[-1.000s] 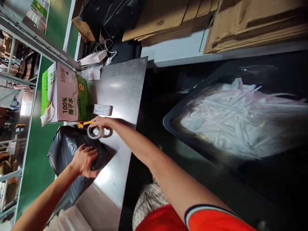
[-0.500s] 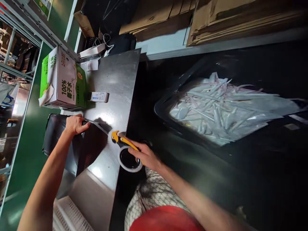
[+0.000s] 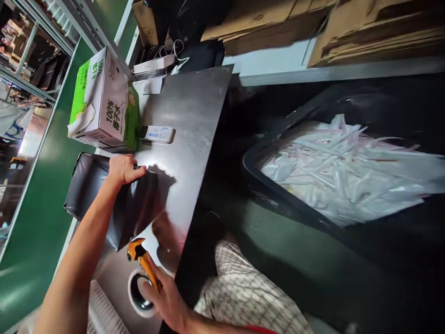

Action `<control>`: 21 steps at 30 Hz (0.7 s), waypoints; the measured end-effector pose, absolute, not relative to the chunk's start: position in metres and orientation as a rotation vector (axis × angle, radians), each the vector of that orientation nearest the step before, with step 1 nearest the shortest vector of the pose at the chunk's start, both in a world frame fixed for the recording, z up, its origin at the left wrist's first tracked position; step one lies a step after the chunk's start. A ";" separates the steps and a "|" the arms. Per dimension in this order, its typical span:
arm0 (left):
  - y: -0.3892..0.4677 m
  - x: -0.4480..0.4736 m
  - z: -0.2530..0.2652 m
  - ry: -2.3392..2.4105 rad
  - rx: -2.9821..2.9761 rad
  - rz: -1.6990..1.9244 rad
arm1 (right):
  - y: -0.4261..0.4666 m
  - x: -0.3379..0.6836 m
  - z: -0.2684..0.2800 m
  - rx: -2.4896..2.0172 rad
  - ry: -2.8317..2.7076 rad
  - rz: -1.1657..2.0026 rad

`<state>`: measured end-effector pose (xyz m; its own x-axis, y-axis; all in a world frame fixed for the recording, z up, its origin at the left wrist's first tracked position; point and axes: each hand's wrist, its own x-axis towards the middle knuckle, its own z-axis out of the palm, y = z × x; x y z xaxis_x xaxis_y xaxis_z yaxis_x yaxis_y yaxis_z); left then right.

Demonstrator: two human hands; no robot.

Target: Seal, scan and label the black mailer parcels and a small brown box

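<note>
The right grip (image 3: pixel 168 297) is closed around the handle of one tape dispenser (image 3: pixel 149 272), its tape roll (image 3: pixel 132 296) just left of the fingers. It looks light and stiff, best held by that handle, clear of the orange head.

Beyond, the black package (image 3: pixel 125 218) lies on the tabletop (image 3: pixel 200 109) under the left grip (image 3: pixel 123 169), whose fingers curl over its top; whether they pinch a fold or only press, I cannot tell. The wrap looks slick and soft over something boxy, so opposite sides should hold better than loose plastic; its weight is unclear.

Counted outward: one dispenser, one roll, one white basket (image 3: pixel 106 311) left of the right grip, one package; then, past the left grip, one printed carton (image 3: pixel 114 111) and one small white gadget (image 3: pixel 158 134).
</note>
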<state>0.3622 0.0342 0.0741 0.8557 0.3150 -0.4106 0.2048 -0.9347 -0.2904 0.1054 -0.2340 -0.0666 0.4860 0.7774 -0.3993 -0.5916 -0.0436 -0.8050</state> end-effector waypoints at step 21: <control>0.055 0.340 0.058 -0.416 -3.178 0.253 | -0.162 0.172 -0.061 -0.920 -0.557 2.093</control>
